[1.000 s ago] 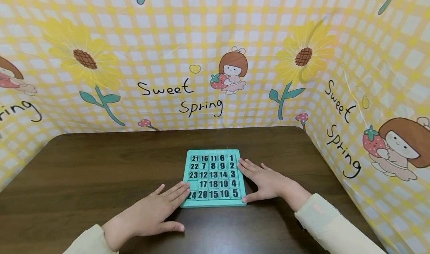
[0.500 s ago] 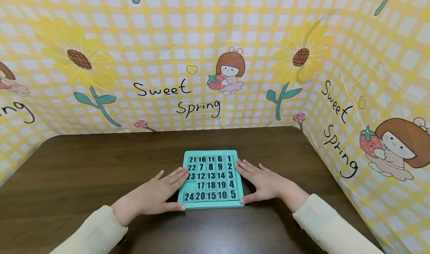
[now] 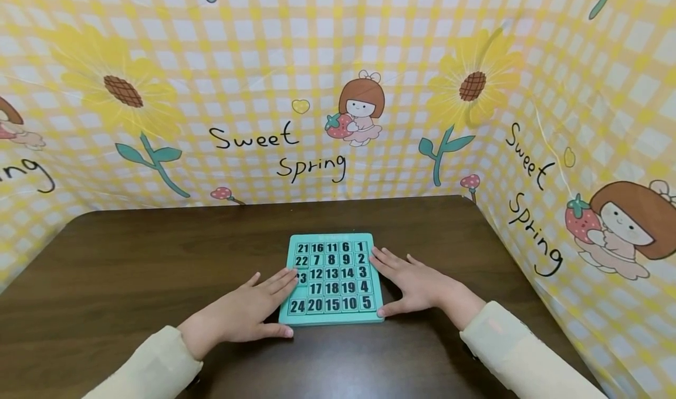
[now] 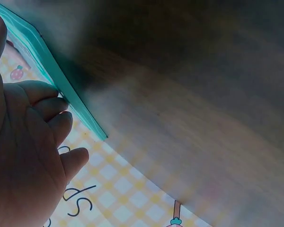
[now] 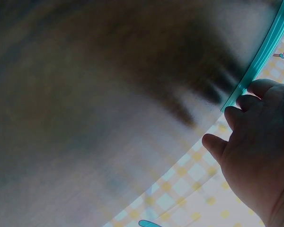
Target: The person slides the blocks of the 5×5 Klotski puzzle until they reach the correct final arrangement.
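Observation:
A turquoise number slide puzzle (image 3: pixel 333 320) lies flat on the table, its square tiles marked with black numerals. One vacant cell shows in the left column, between tiles 23 and 24. My left hand (image 3: pixel 245 311) lies along the left side, straight fingertips over the rim and partly covering tile 23, thumb by the near left corner. On the opposite side, my right hand (image 3: pixel 422 284) touches the rim with outstretched fingers, its thumb at the near right corner. Both wrist views show the puzzle's edge (image 4: pixel 68 90) at the fingertips, its numbered face hidden.
The brown wooden table (image 3: pixel 158 252) extends around the puzzle. Behind it and along the right side hangs a yellow checked cloth (image 3: pixel 253 47) printed with sunflowers, cartoon figures and "Sweet Spring".
My left hand has slid away from me along the puzzle's left side, uncovering tile 24, and its thumb has come to the near corner. The right hand stays put. Tile order is unchanged.

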`<state>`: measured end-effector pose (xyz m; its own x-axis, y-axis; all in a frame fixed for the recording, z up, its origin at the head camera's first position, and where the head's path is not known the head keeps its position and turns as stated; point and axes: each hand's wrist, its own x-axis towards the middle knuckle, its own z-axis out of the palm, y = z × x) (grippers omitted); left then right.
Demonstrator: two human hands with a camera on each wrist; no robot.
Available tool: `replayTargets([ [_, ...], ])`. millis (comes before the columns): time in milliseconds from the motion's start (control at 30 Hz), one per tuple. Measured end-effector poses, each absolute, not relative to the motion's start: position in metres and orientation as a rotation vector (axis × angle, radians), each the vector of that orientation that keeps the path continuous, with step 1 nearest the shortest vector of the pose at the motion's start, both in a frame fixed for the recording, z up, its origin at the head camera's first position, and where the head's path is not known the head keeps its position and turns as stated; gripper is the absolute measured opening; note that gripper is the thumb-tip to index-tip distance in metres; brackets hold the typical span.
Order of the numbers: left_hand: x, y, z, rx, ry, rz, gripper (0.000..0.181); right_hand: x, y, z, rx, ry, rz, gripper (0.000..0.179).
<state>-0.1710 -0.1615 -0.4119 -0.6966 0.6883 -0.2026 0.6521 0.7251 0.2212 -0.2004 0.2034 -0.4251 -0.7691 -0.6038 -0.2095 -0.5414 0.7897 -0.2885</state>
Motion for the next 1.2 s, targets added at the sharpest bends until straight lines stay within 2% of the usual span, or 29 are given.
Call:
replayTargets([
  [667,-0.159,-0.159,-0.413,1.104,2.653,0.229,0.094,-0.202,0.210,-0.424,-0.873,2.694,-0.301,0.109],
  [1200,-0.199,-0.157,-0.411,1.030,2.688,0.264,0.092,-0.201,0.205,-0.426,-0.874,2.693,-0.297,0.110],
])
